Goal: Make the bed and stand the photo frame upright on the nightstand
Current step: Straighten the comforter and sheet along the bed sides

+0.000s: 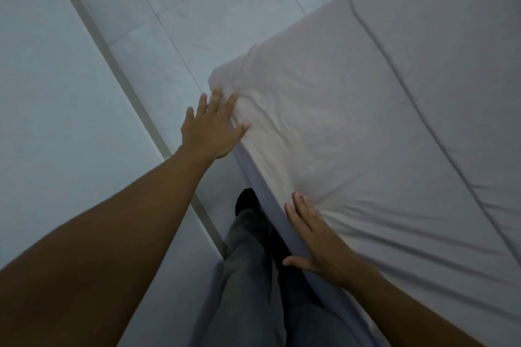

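A bed with a pale grey-lilac sheet (352, 127) fills the right side of the head view, its corner pointing up-left. My left hand (211, 127) lies flat with fingers spread against the wrinkled sheet just below that corner. Lower down, my right hand (315, 239) presses flat on the mattress edge, fingers apart and thumb hanging over the side. Neither hand grips any cloth. A folded blanket or duvet (451, 45) with a seam line covers the far right of the bed. No photo frame or nightstand is in view.
A white wall (50, 110) runs along the left, meeting the pale tiled floor (191, 17) at a grey skirting strip. My legs in grey trousers (248, 267) stand in the narrow gap between wall and bed.
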{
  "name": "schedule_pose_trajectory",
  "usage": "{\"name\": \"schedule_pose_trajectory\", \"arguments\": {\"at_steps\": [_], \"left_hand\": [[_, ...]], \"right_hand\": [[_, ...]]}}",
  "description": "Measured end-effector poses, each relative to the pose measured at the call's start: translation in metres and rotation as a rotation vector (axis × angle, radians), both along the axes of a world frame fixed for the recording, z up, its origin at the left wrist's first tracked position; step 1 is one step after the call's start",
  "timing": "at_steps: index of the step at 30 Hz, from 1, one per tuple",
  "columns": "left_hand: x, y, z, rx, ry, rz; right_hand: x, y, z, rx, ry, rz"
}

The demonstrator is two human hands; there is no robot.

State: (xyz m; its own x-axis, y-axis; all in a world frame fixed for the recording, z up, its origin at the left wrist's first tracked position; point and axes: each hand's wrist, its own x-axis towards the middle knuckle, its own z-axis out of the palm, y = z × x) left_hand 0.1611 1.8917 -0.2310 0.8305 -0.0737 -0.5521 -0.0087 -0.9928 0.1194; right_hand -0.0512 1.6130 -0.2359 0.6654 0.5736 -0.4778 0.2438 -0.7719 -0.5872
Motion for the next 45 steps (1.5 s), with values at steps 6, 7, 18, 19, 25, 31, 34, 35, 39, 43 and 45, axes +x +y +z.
{"name": "schedule_pose_trajectory", "arguments": {"at_steps": [6, 7, 18, 19, 25, 31, 34, 35, 39, 43, 45], "left_hand": [[-0.020, -0.017, 0.075, -0.392, 0.098, 0.195], [-0.021, -0.021, 0.090, -0.425, 0.128, 0.204], [0.077, 0.009, 0.176, -0.494, 0.084, 0.100], [0.092, 0.018, 0.181, -0.503, 0.066, 0.099], [0.171, 0.065, 0.220, -0.560, 0.181, 0.003], [0.256, 0.082, 0.253, -0.498, 0.137, -0.170], [0.297, 0.077, 0.255, -0.446, 0.135, -0.259], [0.312, 0.073, 0.253, -0.446, 0.136, -0.274], [0.361, 0.048, 0.250, -0.512, 0.139, -0.306], [0.415, 0.017, 0.250, -0.528, 0.180, -0.389], [0.448, -0.005, 0.249, -0.504, 0.222, -0.462]], "right_hand": [[0.027, -0.021, 0.055, 0.119, -0.063, -0.333], [0.035, -0.017, 0.065, 0.110, -0.073, -0.383], [0.196, 0.055, 0.153, -0.033, 0.148, -0.705], [0.210, 0.063, 0.157, -0.065, 0.196, -0.706], [0.296, 0.126, 0.183, -0.078, 0.278, -0.861], [0.384, 0.160, 0.192, 0.007, 0.133, -0.956], [0.418, 0.162, 0.187, 0.029, 0.094, -1.022], [0.430, 0.161, 0.185, 0.036, 0.083, -1.063], [0.464, 0.151, 0.178, 0.123, 0.010, -1.277], [0.494, 0.133, 0.179, 0.180, -0.002, -1.466], [0.508, 0.121, 0.184, 0.193, 0.007, -1.561]]}}
